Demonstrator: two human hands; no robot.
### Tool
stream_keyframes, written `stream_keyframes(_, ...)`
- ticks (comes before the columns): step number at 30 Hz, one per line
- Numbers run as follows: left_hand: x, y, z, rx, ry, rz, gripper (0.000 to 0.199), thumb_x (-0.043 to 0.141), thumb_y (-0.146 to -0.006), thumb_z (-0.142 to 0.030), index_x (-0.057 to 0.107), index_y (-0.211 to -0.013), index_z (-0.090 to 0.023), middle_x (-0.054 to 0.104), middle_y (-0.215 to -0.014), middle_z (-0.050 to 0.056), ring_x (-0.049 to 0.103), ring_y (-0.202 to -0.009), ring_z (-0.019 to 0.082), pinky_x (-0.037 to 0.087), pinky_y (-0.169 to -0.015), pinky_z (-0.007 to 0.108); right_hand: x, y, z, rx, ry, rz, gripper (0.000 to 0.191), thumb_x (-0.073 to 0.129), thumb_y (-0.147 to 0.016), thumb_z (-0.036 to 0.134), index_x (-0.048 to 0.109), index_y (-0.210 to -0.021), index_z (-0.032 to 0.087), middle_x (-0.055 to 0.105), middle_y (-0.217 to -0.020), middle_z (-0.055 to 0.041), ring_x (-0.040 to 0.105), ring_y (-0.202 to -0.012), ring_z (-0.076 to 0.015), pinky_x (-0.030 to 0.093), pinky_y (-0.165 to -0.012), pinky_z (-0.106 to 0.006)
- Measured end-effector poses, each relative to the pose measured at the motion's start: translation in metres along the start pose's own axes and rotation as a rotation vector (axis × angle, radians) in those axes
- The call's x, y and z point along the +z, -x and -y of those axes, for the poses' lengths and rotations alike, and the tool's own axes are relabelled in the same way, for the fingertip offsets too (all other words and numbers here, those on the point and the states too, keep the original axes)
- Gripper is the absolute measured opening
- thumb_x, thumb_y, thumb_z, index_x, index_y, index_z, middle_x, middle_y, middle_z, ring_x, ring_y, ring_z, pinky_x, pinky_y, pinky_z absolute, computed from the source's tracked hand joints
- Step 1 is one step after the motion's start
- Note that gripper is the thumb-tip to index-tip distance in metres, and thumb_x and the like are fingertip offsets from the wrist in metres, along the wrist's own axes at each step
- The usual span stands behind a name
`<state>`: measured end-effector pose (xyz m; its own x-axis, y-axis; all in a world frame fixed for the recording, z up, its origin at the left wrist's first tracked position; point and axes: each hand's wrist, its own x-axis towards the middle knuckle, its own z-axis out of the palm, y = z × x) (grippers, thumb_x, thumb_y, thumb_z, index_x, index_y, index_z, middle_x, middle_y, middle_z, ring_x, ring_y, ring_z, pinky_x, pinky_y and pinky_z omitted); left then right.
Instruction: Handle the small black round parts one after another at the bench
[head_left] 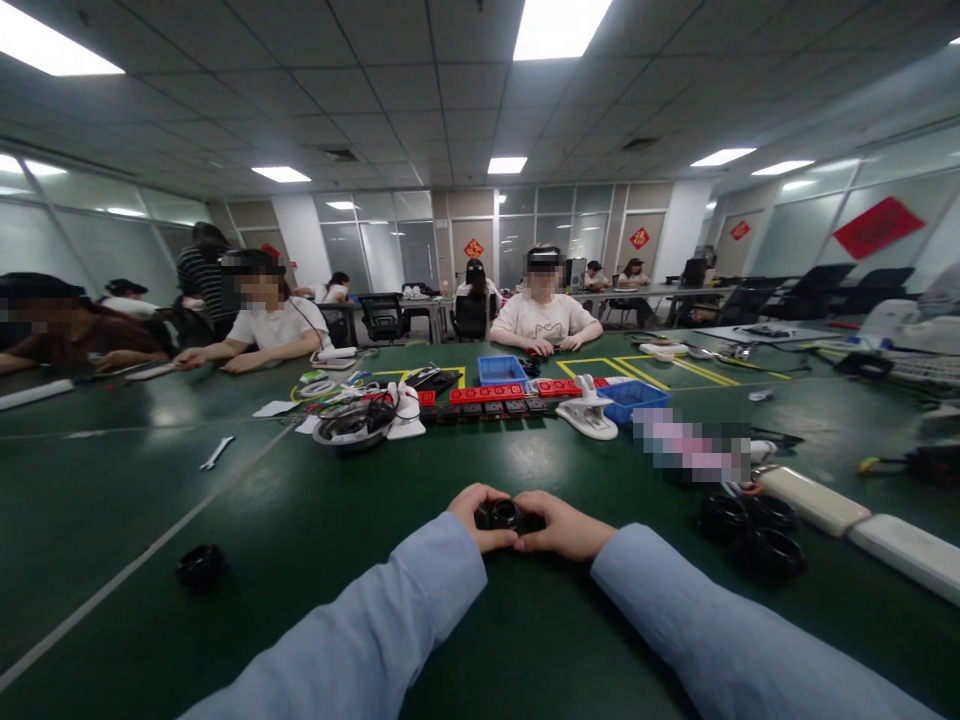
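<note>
Both of my hands meet over the middle of the green table, closed around a black ring-shaped part (506, 514) with a round hole on top. My left hand (474, 512) grips its left side, and my right hand (568, 526) wraps the right side. The thumbs come together at the near side of it. Three similar black ring-shaped parts (771, 556) sit grouped on the table to the right of my right hand. One more black part (201, 568) lies by itself to the left, beyond my left sleeve.
Ahead are red socket strips (487, 393), a blue bin (634, 399), another blue bin (502, 371), a white clip-like stand (589, 410) and a bowl of cables (352, 428). A wrench (217, 453) lies left. White bars (814, 498) lie right. People sit across the table.
</note>
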<state>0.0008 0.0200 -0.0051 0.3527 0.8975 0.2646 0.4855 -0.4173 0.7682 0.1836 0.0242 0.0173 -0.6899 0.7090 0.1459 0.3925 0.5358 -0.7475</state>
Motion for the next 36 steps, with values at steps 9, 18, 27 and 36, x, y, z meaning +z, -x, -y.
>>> stream_keyframes(9,0.013,0.0,-0.011,-0.082,-0.076,-0.182,0.037,0.072,-0.051,-0.021,0.054,-0.084,-0.017,0.051,-0.083,0.001,0.051,-0.078,0.017,0.043,-0.071,0.031,0.025,-0.005,-0.008,0.223,0.266,-0.31,0.03,0.069,-0.053,0.026,0.047,-0.07,0.016,0.05,-0.066,0.0023,0.045,-0.061,-0.0121,0.032,-0.052,-0.022)
stream_keyframes(18,0.006,-0.004,-0.004,-0.024,-0.008,-0.056,0.038,0.071,-0.053,-0.023,0.057,-0.088,-0.017,0.052,-0.081,0.001,0.05,-0.075,0.015,0.04,-0.061,0.024,0.007,-0.003,-0.002,0.016,0.064,-0.073,0.045,0.069,-0.058,0.023,0.056,-0.1,0.016,0.059,-0.093,-0.0033,0.053,-0.084,-0.0187,0.04,-0.074,-0.03)
stream_keyframes(27,0.009,-0.002,-0.002,-0.04,-0.024,-0.082,0.044,0.073,-0.051,-0.024,0.057,-0.091,-0.016,0.051,-0.081,0.002,0.05,-0.071,0.014,0.04,-0.058,0.024,0.01,-0.003,-0.009,0.1,-0.168,-0.051,0.031,0.068,-0.058,0.019,0.06,-0.088,0.014,0.06,-0.078,0.0009,0.054,-0.075,-0.0158,0.042,-0.066,-0.026)
stream_keyframes(36,0.02,0.002,-0.011,-0.127,-0.178,-0.288,0.037,0.071,-0.053,-0.026,0.056,-0.084,-0.017,0.052,-0.082,0.001,0.051,-0.078,0.016,0.042,-0.072,0.03,0.022,-0.007,-0.01,0.159,0.023,-0.244,0.027,0.069,-0.053,0.021,0.055,-0.075,0.014,0.055,-0.068,0.0023,0.049,-0.065,-0.0129,0.036,-0.056,-0.022)
